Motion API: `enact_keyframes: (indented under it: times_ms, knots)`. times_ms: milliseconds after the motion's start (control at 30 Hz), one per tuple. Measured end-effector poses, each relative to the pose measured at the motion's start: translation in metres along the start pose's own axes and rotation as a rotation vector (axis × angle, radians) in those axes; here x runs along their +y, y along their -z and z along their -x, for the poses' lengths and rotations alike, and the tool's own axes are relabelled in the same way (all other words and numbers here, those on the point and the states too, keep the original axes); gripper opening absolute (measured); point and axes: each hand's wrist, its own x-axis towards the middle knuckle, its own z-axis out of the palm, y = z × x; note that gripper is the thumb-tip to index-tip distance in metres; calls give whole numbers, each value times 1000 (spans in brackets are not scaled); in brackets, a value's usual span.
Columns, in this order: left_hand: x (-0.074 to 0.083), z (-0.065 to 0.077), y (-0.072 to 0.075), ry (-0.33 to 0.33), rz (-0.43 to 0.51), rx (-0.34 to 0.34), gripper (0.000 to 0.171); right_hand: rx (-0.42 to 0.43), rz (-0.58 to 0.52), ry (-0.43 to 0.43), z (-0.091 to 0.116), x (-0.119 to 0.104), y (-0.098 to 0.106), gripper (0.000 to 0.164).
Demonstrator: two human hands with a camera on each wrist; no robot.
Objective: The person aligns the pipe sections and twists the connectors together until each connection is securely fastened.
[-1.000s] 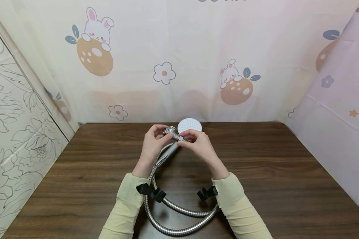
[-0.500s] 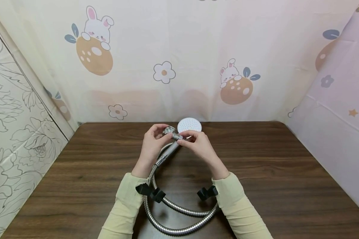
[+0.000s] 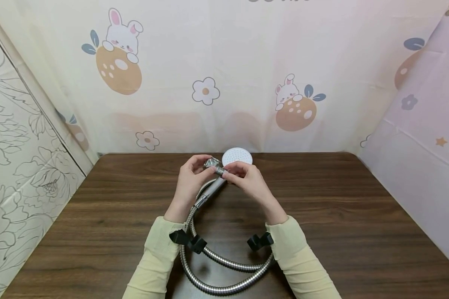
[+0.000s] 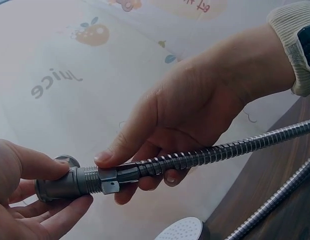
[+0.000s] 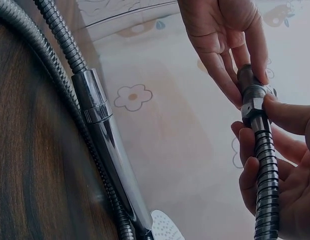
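Above the far part of the table, my left hand (image 3: 191, 178) pinches a metal threaded fitting (image 4: 54, 186) between thumb and fingers. My right hand (image 3: 250, 181) holds the end of a shower hose (image 4: 195, 157), its thumb on the hex nut (image 4: 109, 181) and its fingers under the ribbed hose. The nut sits at the fitting's threaded end, and several bare threads (image 4: 90, 180) show beside it. Below the hands lies a hand shower, with its chrome handle (image 5: 117, 160) joined to a metal hose and its white spray face (image 3: 237, 155) turned up.
The metal hose (image 3: 228, 289) loops on the brown wooden table (image 3: 340, 224) beneath the forearms. A patterned curtain (image 3: 239, 74) hangs behind the table's far edge, with further printed cloths at the left and right. Black straps sit on both wrists.
My right thumb and fingertips have shifted slightly around the hose nut. The fitting in my left hand has turned a little. The hand shower and the hose loop stay where they were.
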Motion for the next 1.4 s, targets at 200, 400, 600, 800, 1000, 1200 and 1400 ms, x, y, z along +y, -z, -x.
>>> enact_keyframes:
  times_ms: [200, 400, 600, 800, 1000, 1200, 1400]
  knots:
    - [1, 0, 1, 4, -15, -4, 31, -25, 16, -3, -7, 18, 0, 25]
    - [0, -1, 1, -4, -32, -5, 31, -24, 58, 23, -7, 21, -3, 25]
    - [-1, -1, 1, -36, -61, 7, 32, 3, 102, 34, -8, 22, -5, 34]
    - [0, -1, 0, -41, -45, -8, 32, 30, 129, 6, -9, 24, -5, 28]
    - [-1, 0, 2, -45, -45, -12, 31, 36, 128, 9, -8, 24, -5, 27]
    - [-3, -1, 3, -50, -52, -12, 31, 42, 55, 24, -9, 25, -7, 28]
    - [-3, -1, 3, -47, -42, -14, 31, 6, -44, 59, -10, 26, -8, 27]
